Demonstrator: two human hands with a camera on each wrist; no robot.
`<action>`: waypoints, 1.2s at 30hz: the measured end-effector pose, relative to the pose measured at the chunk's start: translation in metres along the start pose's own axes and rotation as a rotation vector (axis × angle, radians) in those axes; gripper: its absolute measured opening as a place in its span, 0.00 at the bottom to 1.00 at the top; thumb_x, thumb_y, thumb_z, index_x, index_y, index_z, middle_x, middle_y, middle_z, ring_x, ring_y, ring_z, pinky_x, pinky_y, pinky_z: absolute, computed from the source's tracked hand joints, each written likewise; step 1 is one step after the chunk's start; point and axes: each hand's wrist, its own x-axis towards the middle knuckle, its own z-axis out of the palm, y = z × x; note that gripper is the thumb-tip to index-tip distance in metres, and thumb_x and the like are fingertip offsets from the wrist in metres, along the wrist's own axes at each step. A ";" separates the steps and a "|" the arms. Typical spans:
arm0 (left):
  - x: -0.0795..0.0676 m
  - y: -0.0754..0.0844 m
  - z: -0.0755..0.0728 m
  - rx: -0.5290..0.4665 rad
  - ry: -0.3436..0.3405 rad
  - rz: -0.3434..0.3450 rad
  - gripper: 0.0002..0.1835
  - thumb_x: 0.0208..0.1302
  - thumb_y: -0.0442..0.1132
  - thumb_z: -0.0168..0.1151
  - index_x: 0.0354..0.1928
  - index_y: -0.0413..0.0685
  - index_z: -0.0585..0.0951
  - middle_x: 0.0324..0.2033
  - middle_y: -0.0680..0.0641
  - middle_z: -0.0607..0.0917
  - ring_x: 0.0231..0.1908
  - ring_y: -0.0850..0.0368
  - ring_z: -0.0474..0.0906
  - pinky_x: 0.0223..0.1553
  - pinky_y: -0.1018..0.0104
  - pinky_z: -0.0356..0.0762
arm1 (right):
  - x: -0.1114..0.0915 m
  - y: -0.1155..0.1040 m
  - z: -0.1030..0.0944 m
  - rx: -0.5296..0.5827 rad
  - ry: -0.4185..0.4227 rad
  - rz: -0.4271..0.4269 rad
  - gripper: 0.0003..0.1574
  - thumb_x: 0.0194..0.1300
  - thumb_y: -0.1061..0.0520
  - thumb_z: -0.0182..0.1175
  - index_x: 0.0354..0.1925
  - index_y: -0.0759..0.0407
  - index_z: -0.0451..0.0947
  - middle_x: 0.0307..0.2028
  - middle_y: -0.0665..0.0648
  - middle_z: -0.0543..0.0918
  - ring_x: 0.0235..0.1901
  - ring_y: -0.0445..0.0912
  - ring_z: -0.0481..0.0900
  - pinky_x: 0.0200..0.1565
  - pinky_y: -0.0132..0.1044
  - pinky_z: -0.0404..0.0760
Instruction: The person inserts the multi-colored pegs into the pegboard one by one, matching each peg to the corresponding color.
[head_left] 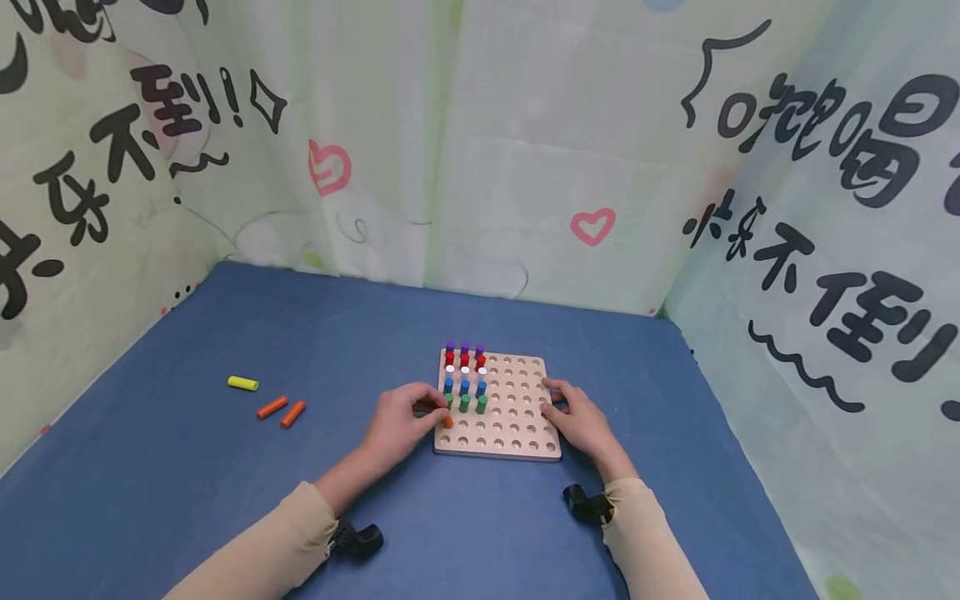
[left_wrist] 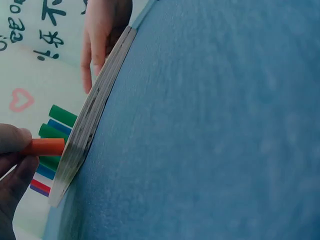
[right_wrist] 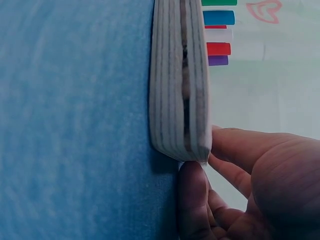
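A square wooden pegboard (head_left: 517, 408) lies on the blue table. Its left side carries rows of three pegs: purple (head_left: 465, 347), red (head_left: 465, 360), white (head_left: 465, 371), blue (head_left: 464, 387) and green (head_left: 482, 405). My left hand (head_left: 401, 421) pinches an orange peg (left_wrist: 47, 147) between thumb and fingertips, below the green row. The peg's lower end meets the board's top; whether it sits inside a hole cannot be told. At the right edge, my right hand (head_left: 581, 421) holds the board, with digits on its top face and against its side (right_wrist: 192, 185).
Left of the board lie a loose yellow peg (head_left: 243, 383) and two loose orange pegs (head_left: 272, 407). A printed curtain (head_left: 480, 167) surrounds the table (head_left: 345, 333) at the back and sides. Each wrist wears a black camera (head_left: 358, 540).
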 end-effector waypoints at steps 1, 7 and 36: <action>-0.001 0.000 0.000 0.021 0.005 0.025 0.04 0.63 0.34 0.73 0.38 0.50 0.87 0.35 0.57 0.86 0.37 0.63 0.84 0.42 0.64 0.84 | 0.000 0.000 0.000 0.000 0.000 -0.001 0.32 0.77 0.51 0.58 0.75 0.54 0.67 0.59 0.64 0.77 0.42 0.50 0.75 0.43 0.44 0.72; -0.001 0.002 -0.003 0.081 -0.021 0.152 0.05 0.63 0.32 0.74 0.38 0.49 0.88 0.35 0.56 0.87 0.38 0.63 0.84 0.42 0.62 0.86 | -0.001 -0.001 0.000 -0.005 -0.001 -0.012 0.32 0.77 0.52 0.58 0.75 0.55 0.68 0.58 0.64 0.77 0.41 0.50 0.75 0.42 0.43 0.71; 0.001 0.004 -0.037 0.268 -0.203 0.032 0.09 0.63 0.31 0.72 0.43 0.50 0.87 0.43 0.52 0.86 0.41 0.60 0.83 0.45 0.60 0.85 | 0.001 -0.001 0.001 -0.003 0.001 -0.014 0.32 0.77 0.52 0.58 0.74 0.56 0.68 0.59 0.65 0.77 0.42 0.51 0.75 0.43 0.45 0.72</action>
